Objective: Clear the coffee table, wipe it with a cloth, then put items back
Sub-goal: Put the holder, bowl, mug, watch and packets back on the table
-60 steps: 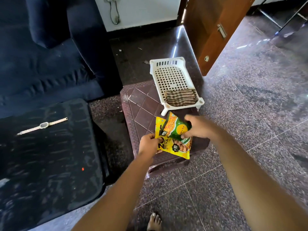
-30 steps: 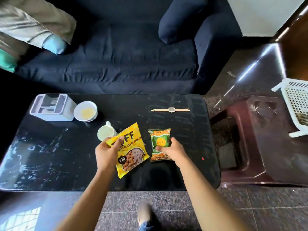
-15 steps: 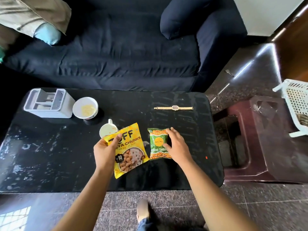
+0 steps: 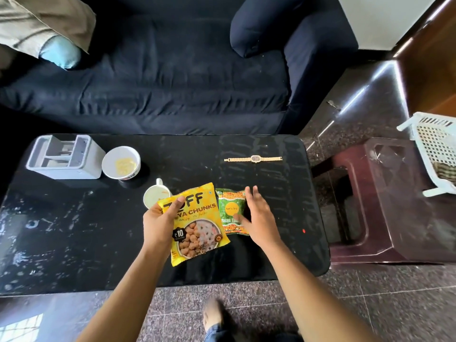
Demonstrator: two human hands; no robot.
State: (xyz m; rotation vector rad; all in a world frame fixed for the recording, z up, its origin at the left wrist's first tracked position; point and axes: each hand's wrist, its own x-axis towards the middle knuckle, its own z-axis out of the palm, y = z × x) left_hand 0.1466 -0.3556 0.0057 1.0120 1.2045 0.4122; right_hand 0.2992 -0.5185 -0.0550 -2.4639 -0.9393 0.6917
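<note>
Head view: the yellow snack packet (image 4: 197, 223) is over the front middle of the coffee table (image 4: 74, 243). The left hand (image 4: 158, 222) pinches its upper left corner, thumb on the print. Just beside it, the green packet (image 4: 230, 211) lies flat on the table. The right hand (image 4: 259, 222) is spread open at the packet's right edge; blur hides whether they touch. Watch (image 4: 254, 158), cup (image 4: 154, 197), bowl (image 4: 121, 164) and grey holder (image 4: 64, 157) stand on the table. Judgement: put-back stage, nearly complete, 1 of 2 packets down. On the stool (image 4: 382, 206), the white basket (image 4: 429, 144) is cut off and its cloth (image 4: 444, 170) only partly visible.
</note>
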